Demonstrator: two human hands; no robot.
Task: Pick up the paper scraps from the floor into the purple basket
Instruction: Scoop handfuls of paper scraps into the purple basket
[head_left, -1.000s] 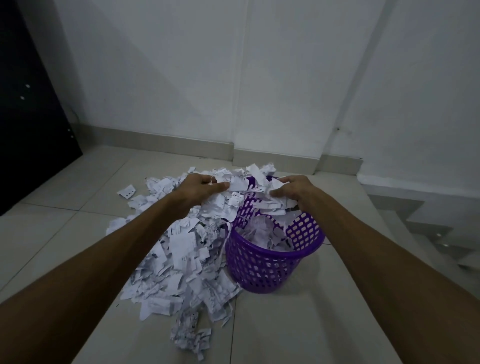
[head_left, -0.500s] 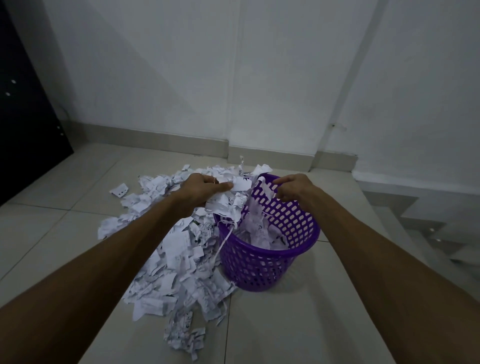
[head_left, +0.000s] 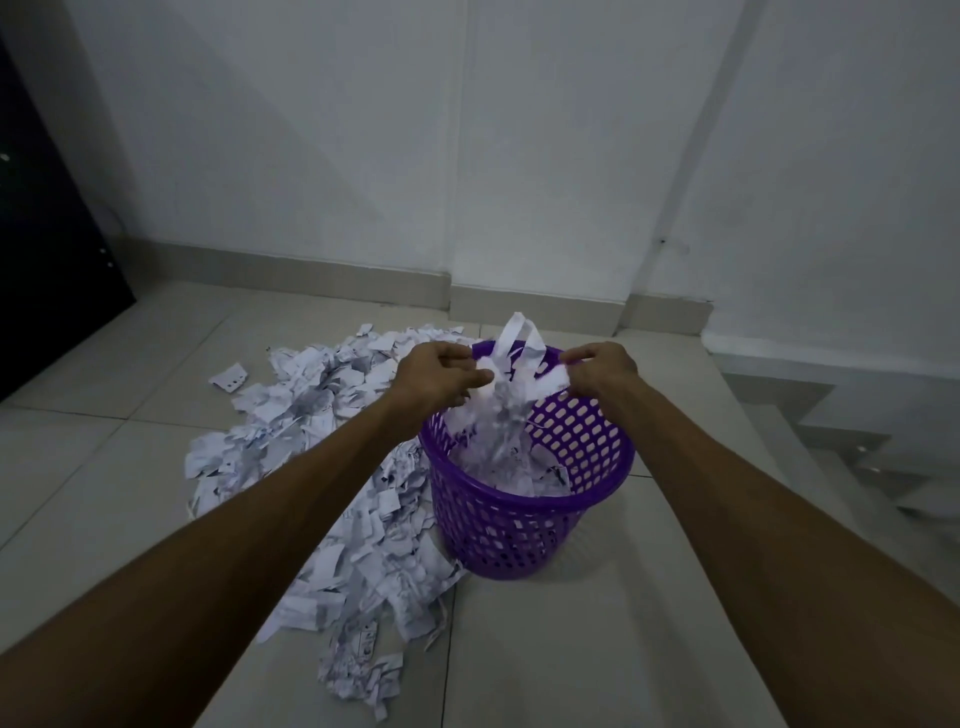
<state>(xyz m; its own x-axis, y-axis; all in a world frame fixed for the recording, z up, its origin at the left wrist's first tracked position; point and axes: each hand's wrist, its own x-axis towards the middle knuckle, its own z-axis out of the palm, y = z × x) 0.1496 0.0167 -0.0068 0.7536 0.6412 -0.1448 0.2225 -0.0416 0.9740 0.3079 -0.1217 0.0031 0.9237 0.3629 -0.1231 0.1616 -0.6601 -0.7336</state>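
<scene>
A purple perforated basket (head_left: 524, 530) stands upright on the tiled floor, partly filled with white paper scraps. Above its far rim my left hand (head_left: 434, 379) and my right hand (head_left: 602, 371) grip a bunch of paper scraps (head_left: 514, 374) between them. Blurred pieces are falling from the bunch into the basket. A broad pile of paper scraps (head_left: 317, 447) lies on the floor to the left of the basket and runs toward me.
White walls with a grey skirting close off the back. A dark door (head_left: 47, 249) is at the left. Steps (head_left: 857, 457) drop away on the right, close to the basket. One stray scrap (head_left: 228, 376) lies at the pile's far left.
Both hands have moved from the pile's edge to over the basket with a bunch of scraps, and pieces now fall inside. The view has shifted slightly.
</scene>
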